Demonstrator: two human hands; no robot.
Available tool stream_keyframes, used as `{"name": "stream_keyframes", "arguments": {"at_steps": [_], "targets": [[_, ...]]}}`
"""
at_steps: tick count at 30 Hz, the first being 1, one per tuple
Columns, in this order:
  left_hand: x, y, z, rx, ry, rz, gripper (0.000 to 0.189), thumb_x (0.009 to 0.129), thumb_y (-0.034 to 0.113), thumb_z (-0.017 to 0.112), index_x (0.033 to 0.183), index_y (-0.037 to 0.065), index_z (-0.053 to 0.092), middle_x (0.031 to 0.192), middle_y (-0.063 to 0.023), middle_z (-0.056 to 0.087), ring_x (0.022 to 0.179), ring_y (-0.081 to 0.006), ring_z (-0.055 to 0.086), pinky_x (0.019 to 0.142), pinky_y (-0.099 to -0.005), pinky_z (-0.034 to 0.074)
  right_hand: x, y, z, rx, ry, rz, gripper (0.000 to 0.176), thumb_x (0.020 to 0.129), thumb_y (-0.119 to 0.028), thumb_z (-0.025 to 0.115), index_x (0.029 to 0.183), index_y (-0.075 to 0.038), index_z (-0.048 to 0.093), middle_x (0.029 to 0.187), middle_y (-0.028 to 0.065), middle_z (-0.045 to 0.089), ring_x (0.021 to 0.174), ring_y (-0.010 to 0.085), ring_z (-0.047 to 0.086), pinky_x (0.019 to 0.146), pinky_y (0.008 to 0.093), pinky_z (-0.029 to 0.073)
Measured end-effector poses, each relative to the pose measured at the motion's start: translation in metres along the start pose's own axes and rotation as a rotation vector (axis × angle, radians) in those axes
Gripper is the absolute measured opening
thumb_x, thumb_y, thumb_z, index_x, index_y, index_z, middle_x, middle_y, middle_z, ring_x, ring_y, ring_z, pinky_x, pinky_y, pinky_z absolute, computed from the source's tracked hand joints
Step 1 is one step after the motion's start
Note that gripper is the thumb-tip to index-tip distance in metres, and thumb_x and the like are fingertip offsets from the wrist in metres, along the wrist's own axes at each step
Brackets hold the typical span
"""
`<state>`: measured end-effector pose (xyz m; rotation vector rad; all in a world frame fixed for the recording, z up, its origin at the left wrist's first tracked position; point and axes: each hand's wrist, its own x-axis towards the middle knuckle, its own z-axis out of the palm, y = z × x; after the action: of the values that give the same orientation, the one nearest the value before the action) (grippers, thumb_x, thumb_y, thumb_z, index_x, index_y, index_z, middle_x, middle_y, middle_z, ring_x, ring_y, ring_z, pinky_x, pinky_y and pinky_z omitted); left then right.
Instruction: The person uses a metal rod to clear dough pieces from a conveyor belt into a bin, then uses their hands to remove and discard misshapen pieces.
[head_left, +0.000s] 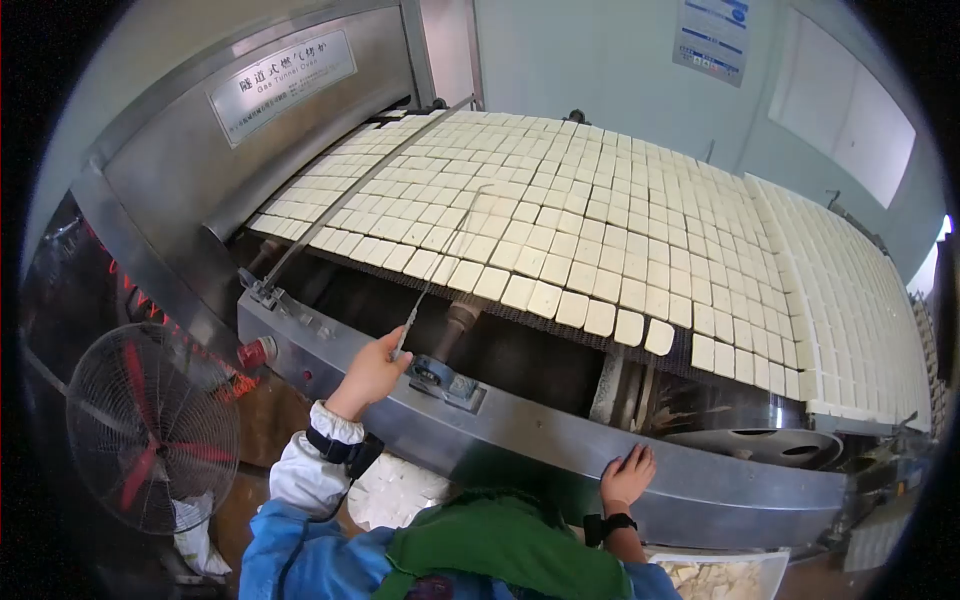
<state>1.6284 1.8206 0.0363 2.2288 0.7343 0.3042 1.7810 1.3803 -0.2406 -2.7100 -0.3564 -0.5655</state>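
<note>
My left hand (370, 377) is closed around the handle of a thin metal rod with a hooked tip (436, 262), which reaches out over the belt. Rows of pale rectangular dough pieces (535, 262) lie close together there. Near the front edge, one dough piece (659, 337) sits slightly askew. My right hand (627, 477) rests on the metal side rail (540, 425) of the conveyor, fingers laid over its top and holding nothing.
A gas tunnel oven (270, 100) stands at the left, with a metal bar (375, 172) across the belt. A roller (740, 425) shows below the belt at right. A caged fan (153, 430) stands left; containers of pale scraps (395, 492) sit below the rail.
</note>
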Motion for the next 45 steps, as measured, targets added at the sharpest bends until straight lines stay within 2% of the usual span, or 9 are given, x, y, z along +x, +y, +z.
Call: {"name": "stream_keyframes", "arguments": {"at_steps": [3, 10, 12, 19, 21, 25, 28, 34, 45], "targets": [[-0.016, 0.032, -0.006, 0.354, -0.011, 0.024, 0.054, 0.092, 0.019, 0.066, 0.143, 0.006, 0.051, 0.109, -0.0260, 0.069, 0.098, -0.0409, 0.067, 0.085, -0.0402, 0.052, 0.000, 0.010, -0.003, 0.003, -0.014, 0.012, 0.053, 0.086, -0.021, 0.057, 0.132, 0.006, 0.055, 0.140, 0.0270, 0.048, 0.131, 0.0450, 0.042, 0.113, 0.0546, 0.032], [-0.024, 0.028, 0.001, 0.208, 0.069, 0.011, 0.053, 0.091, 0.021, 0.066, 0.141, 0.007, 0.053, 0.102, -0.0262, 0.068, 0.095, -0.0437, 0.066, 0.083, -0.0447, 0.052, 0.004, 0.029, -0.012, 0.042, -0.025, 0.009, 0.054, 0.085, -0.018, 0.055, 0.133, 0.007, 0.054, 0.140, 0.0291, 0.048, 0.132, 0.0466, 0.041, 0.113, 0.0576, 0.030], [-0.024, 0.013, 0.008, 0.111, 0.176, 0.146, 0.052, 0.092, 0.022, 0.066, 0.140, 0.006, 0.054, 0.096, -0.0256, 0.068, 0.087, -0.0416, 0.066, 0.077, -0.0443, 0.051, 0.003, 0.035, -0.013, 0.044, -0.031, 0.011, 0.053, 0.085, -0.017, 0.055, 0.132, 0.007, 0.054, 0.140, 0.0293, 0.048, 0.132, 0.0465, 0.041, 0.113, 0.0577, 0.030], [-0.037, 0.045, 0.023, -0.019, 0.220, 0.103, 0.053, 0.092, 0.019, 0.066, 0.142, 0.007, 0.052, 0.085, -0.0219, 0.067, 0.069, -0.0283, 0.063, 0.068, -0.0372, 0.049, 0.003, 0.059, -0.014, 0.006, -0.013, -0.006, 0.054, 0.086, -0.019, 0.055, 0.133, 0.007, 0.054, 0.141, 0.0283, 0.048, 0.131, 0.0457, 0.042, 0.113, 0.0550, 0.031], [-0.041, 0.039, 0.041, -0.084, 0.286, 0.311, 0.053, 0.092, 0.017, 0.066, 0.143, 0.007, 0.052, 0.078, -0.0182, 0.064, 0.060, -0.0231, 0.055, 0.063, -0.0355, 0.047, 0.003, 0.066, -0.013, -0.003, 0.003, -0.007, 0.054, 0.086, -0.018, 0.055, 0.133, 0.007, 0.054, 0.141, 0.0282, 0.048, 0.131, 0.0458, 0.042, 0.113, 0.0551, 0.031], [-0.073, 0.088, 0.042, -0.017, 0.059, 0.058, 0.051, 0.093, 0.016, 0.064, 0.142, 0.007, 0.053, 0.087, -0.0245, 0.066, 0.075, -0.0303, 0.065, 0.072, -0.0375, 0.049, 0.005, 0.079, -0.014, -0.014, -0.035, 0.003, 0.055, 0.084, -0.018, 0.054, 0.134, 0.007, 0.053, 0.141, 0.0280, 0.048, 0.131, 0.0461, 0.041, 0.113, 0.0554, 0.031], [-0.069, 0.078, 0.063, -0.099, 0.015, 0.225, 0.051, 0.093, 0.016, 0.064, 0.142, 0.007, 0.053, 0.095, -0.0276, 0.067, 0.088, -0.0371, 0.068, 0.078, -0.0395, 0.050, 0.006, 0.089, -0.015, 0.003, -0.033, -0.004, 0.056, 0.083, -0.018, 0.054, 0.134, 0.007, 0.053, 0.142, 0.0279, 0.047, 0.131, 0.0463, 0.041, 0.112, 0.0556, 0.031], [-0.058, 0.106, 0.084, 0.017, -0.064, 0.106, 0.051, 0.093, 0.018, 0.062, 0.142, 0.007, 0.051, 0.100, -0.0279, 0.068, 0.097, -0.0433, 0.066, 0.080, -0.0439, 0.051, 0.006, 0.108, -0.016, 0.005, -0.034, -0.010, 0.057, 0.082, -0.017, 0.054, 0.134, 0.007, 0.054, 0.142, 0.0276, 0.047, 0.130, 0.0466, 0.042, 0.112, 0.0560, 0.032], [-0.056, 0.127, 0.098, 0.193, -0.082, 0.144, 0.049, 0.092, 0.016, 0.060, 0.139, 0.007, 0.051, 0.099, -0.0280, 0.067, 0.095, -0.0470, 0.063, 0.080, -0.0510, 0.050, 0.011, 0.134, -0.031, 0.005, -0.014, -0.012, 0.055, 0.083, -0.017, 0.054, 0.132, 0.006, 0.056, 0.139, 0.0276, 0.050, 0.130, 0.0466, 0.043, 0.110, 0.0556, 0.033]]}}
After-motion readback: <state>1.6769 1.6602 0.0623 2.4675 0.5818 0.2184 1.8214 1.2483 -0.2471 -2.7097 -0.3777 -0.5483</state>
